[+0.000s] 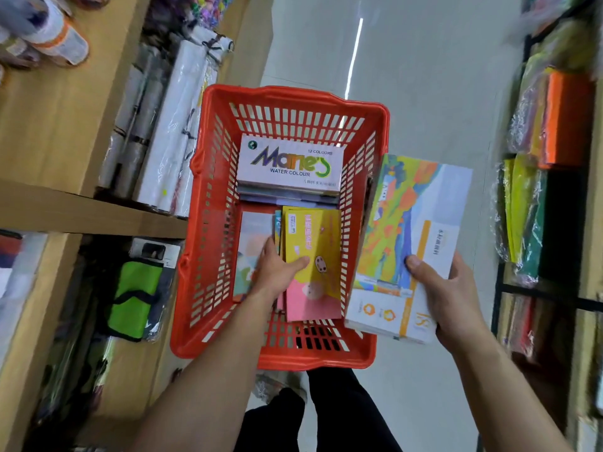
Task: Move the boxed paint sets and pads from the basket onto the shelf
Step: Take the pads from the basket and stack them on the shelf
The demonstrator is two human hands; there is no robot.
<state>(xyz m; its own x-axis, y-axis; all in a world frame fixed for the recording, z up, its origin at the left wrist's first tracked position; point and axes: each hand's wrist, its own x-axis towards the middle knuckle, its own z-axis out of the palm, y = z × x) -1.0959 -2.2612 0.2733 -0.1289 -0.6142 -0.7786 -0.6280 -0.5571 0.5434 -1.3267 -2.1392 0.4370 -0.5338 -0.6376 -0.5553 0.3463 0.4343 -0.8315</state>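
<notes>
Basket: one red slotted basket point(208, 223) at frame centre, standing on a pale floor point(424, 93)
Paint sets: one white box point(290, 164) lying flat on a stack at the basket's far end; it reads "Marie's", "WATER COLOUR", "12 COLOURS"; the number of boxes beneath it cannot be counted
Pads in basket: at least three; one yellow-and-pink pad point(316, 256) with small writing too blurred to read; one pale pad point(253, 243) to its left; thin edges between them
Pad in hand: one large pad point(411, 223) with a painted cover and an orange stripe, at right of centre, overlapping the basket's right rim; its writing is unreadable
Left hand: one left hand point(277, 272) inside the basket; thumb on the yellow pad's cover, fingers tucked behind it, clamped on it
Right hand: one right hand point(453, 298) clamped on the large pad's lower corner, thumb on the cover
Shelf: wooden shelves point(81, 213) at frame left, holding white wrapped rolls point(176, 125)
</notes>
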